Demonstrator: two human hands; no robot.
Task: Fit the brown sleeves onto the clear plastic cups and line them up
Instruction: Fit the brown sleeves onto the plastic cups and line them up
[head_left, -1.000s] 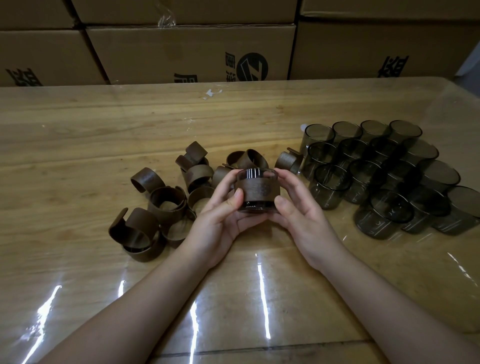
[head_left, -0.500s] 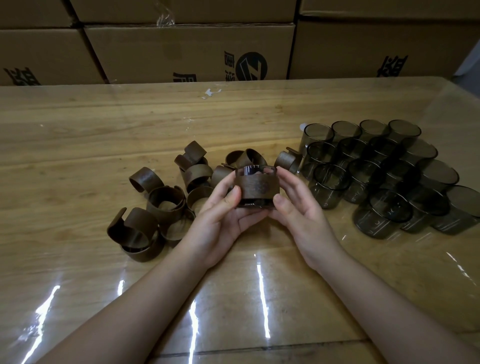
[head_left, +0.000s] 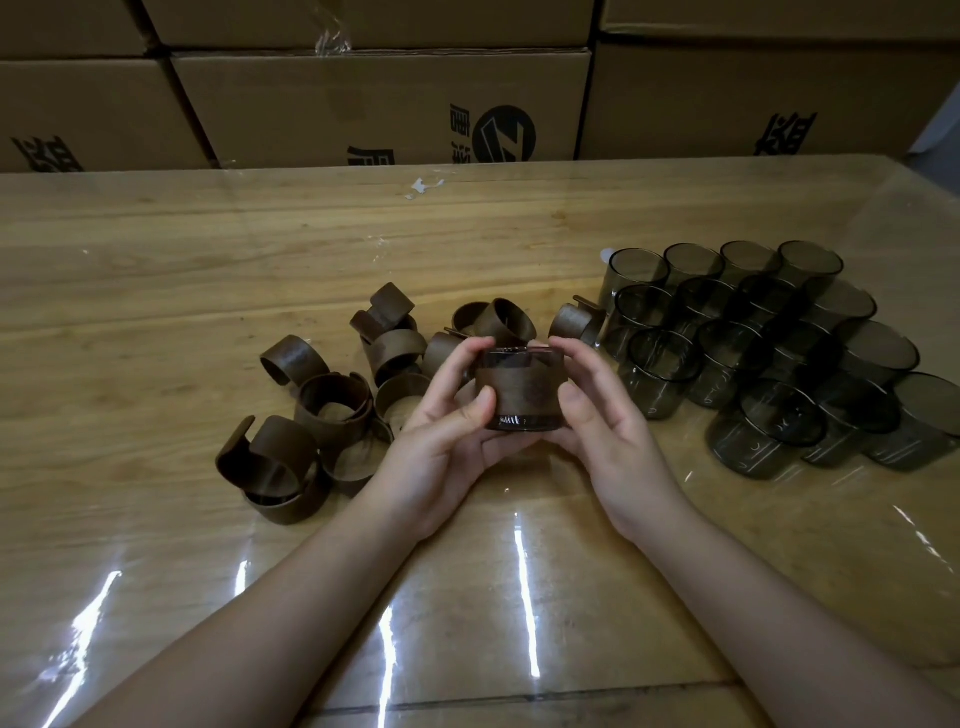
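1. A person holds one cup (head_left: 521, 387) between both hands above the middle of the wooden table (head_left: 156, 260), in front of the other pieces.
2. The cup is smoky, see-through plastic, short and round, held upright with its open rim tipped slightly away from the camera.
3. A brown sleeve (head_left: 519, 392) wraps the cup's middle; a dark band of bare plastic shows above it at the rim and a narrow strip shows below it at the base.
4. The left hand (head_left: 447, 447) grasps the cup from the left, thumb pressed on the sleeve's front and fingers curled over the rim.
5. The right hand (head_left: 605, 431) grasps it from the right, thumb on the sleeve's side and fingers arched over the rim.
6. Loose sleeves (head_left: 332, 400) lie in a jumbled heap on the table to the left and behind the hands, some standing, some tipped, some nested.
7. Bare cups (head_left: 753, 348) stand upright in tight rows to the right, touching one another.
8. Cardboard boxes (head_left: 379, 104) are stacked along the table's far edge.
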